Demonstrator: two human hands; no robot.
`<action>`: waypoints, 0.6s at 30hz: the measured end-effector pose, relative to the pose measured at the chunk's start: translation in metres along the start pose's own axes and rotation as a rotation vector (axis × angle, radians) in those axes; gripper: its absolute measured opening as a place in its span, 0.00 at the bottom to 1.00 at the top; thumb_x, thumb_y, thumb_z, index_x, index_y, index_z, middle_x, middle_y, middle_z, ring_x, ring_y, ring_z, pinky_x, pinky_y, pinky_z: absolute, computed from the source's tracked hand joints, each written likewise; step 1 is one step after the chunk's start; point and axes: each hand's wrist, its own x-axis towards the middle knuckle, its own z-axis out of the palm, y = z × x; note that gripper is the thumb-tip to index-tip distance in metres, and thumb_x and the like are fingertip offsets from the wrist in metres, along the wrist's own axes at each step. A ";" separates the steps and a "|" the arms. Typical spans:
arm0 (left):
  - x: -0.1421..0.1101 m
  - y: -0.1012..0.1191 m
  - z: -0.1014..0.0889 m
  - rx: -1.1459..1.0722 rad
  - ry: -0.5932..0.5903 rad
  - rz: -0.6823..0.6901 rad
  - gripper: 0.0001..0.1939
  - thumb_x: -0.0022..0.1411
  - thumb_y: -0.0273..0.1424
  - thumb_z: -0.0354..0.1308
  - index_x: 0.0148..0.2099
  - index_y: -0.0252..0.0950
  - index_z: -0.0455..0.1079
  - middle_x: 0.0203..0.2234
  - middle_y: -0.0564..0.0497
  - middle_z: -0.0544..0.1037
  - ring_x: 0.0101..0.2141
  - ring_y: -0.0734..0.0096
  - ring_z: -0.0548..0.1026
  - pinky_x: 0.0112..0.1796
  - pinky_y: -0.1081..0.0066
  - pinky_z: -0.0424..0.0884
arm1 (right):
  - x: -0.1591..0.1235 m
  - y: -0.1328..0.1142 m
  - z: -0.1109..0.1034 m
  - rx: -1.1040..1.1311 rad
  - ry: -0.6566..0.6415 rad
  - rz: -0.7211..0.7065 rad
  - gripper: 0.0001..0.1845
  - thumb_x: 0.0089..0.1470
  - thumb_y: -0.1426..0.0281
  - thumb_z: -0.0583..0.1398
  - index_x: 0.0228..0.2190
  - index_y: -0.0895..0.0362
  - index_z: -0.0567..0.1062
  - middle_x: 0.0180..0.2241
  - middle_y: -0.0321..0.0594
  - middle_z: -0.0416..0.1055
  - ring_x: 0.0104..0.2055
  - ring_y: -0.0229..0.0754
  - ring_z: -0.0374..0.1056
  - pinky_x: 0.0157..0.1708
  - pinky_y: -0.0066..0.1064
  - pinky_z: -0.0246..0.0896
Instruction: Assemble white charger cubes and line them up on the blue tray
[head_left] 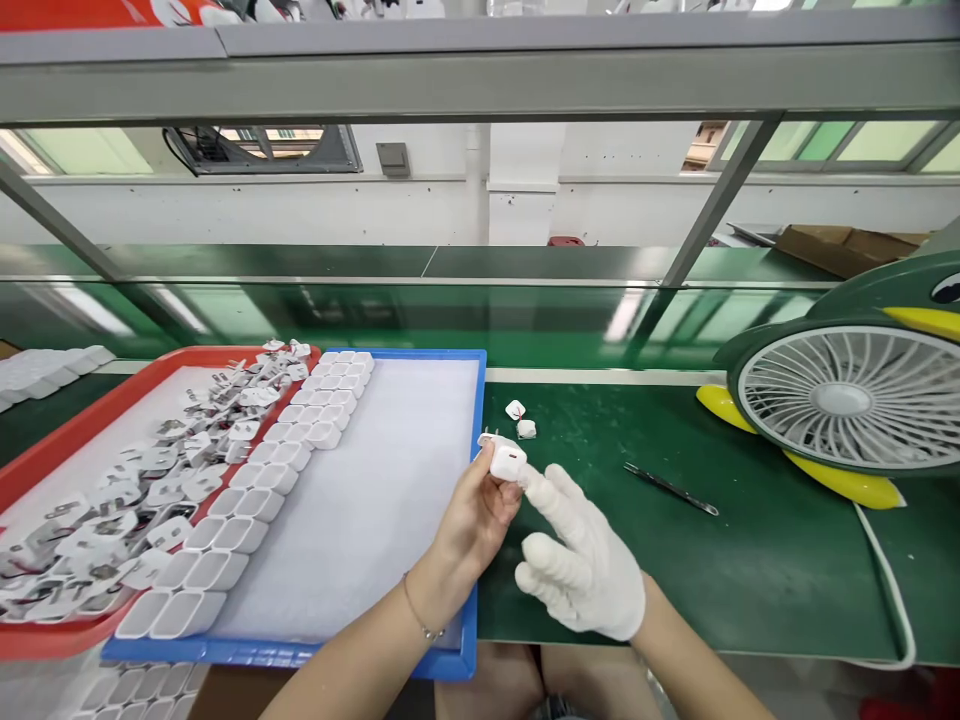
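Head view shows the bare left hand [476,520] pinching a small white charger plug [506,461] between thumb and fingertips, its metal prongs pointing left toward the trays, just above the right rim of the blue tray [469,600]. The gloved right hand [581,570] has its forefinger stretched up to touch the plug's right face while the other fingers curl loosely, holding nothing of their own; the pose looks like one hand steadying and the other pressing or checking. Inside the blue tray, white plug shells [247,500] stand in two neat rows along its left side, leaving the white liner to their right bare, likely so finished pieces can be set down in order. The red tray [75,430] overlaps the blue one's left edge and holds a loose heap of parts with prongs. On the green bench [750,560], two small white pieces [520,418] lie just beyond the hands, tweezers [670,489] lie to the right, and a desk fan [847,400] stands farther right, its cord trailing toward the bench's near edge. Open bench remains between the hands and the fan.
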 end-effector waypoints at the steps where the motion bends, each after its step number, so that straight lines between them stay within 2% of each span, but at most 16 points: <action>1: 0.001 -0.001 -0.001 -0.008 -0.002 0.003 0.13 0.55 0.36 0.63 0.32 0.32 0.66 0.19 0.55 0.70 0.15 0.85 0.63 0.14 0.83 0.60 | 0.001 -0.003 0.006 0.082 0.077 0.038 0.35 0.63 0.70 0.47 0.63 0.40 0.33 0.67 0.32 0.25 0.65 0.49 0.42 0.61 0.53 0.44; 4: 0.003 -0.004 -0.003 -0.019 -0.020 0.012 0.13 0.54 0.35 0.64 0.31 0.32 0.66 0.19 0.55 0.70 0.16 0.84 0.64 0.13 0.84 0.58 | 0.002 -0.011 0.015 0.345 0.334 0.235 0.32 0.63 0.66 0.45 0.63 0.38 0.36 0.67 0.28 0.23 0.65 0.51 0.43 0.58 0.55 0.52; 6: 0.003 -0.006 -0.004 -0.023 -0.026 0.016 0.13 0.54 0.35 0.64 0.31 0.32 0.66 0.20 0.55 0.71 0.16 0.83 0.66 0.13 0.84 0.58 | 0.003 -0.013 0.017 0.437 0.425 0.300 0.30 0.63 0.63 0.45 0.62 0.38 0.39 0.67 0.30 0.25 0.65 0.54 0.44 0.56 0.57 0.55; 11: 0.003 -0.008 -0.007 0.036 -0.101 0.023 0.14 0.57 0.37 0.62 0.30 0.31 0.67 0.18 0.54 0.69 0.17 0.82 0.66 0.16 0.83 0.61 | 0.007 -0.011 0.017 0.370 0.330 0.297 0.30 0.63 0.63 0.45 0.62 0.34 0.39 0.66 0.27 0.23 0.65 0.56 0.42 0.56 0.59 0.54; 13: 0.003 -0.009 -0.008 0.069 -0.114 0.036 0.13 0.57 0.37 0.61 0.31 0.31 0.67 0.18 0.54 0.69 0.18 0.82 0.66 0.17 0.83 0.61 | 0.008 -0.010 0.018 0.354 0.314 0.286 0.30 0.63 0.64 0.46 0.62 0.34 0.40 0.66 0.27 0.23 0.66 0.57 0.38 0.57 0.60 0.53; 16: 0.004 -0.012 -0.010 0.112 -0.123 0.049 0.13 0.57 0.37 0.62 0.31 0.32 0.66 0.18 0.55 0.68 0.18 0.81 0.67 0.16 0.82 0.60 | 0.012 -0.008 0.021 0.381 0.346 0.299 0.30 0.63 0.63 0.47 0.62 0.35 0.41 0.67 0.28 0.25 0.66 0.57 0.34 0.58 0.61 0.48; 18: 0.003 -0.013 -0.009 0.129 -0.128 0.038 0.13 0.56 0.37 0.63 0.30 0.33 0.66 0.18 0.55 0.69 0.18 0.81 0.67 0.16 0.81 0.60 | 0.017 -0.007 0.023 0.413 0.387 0.330 0.29 0.63 0.61 0.46 0.62 0.35 0.42 0.67 0.28 0.26 0.66 0.57 0.35 0.59 0.60 0.47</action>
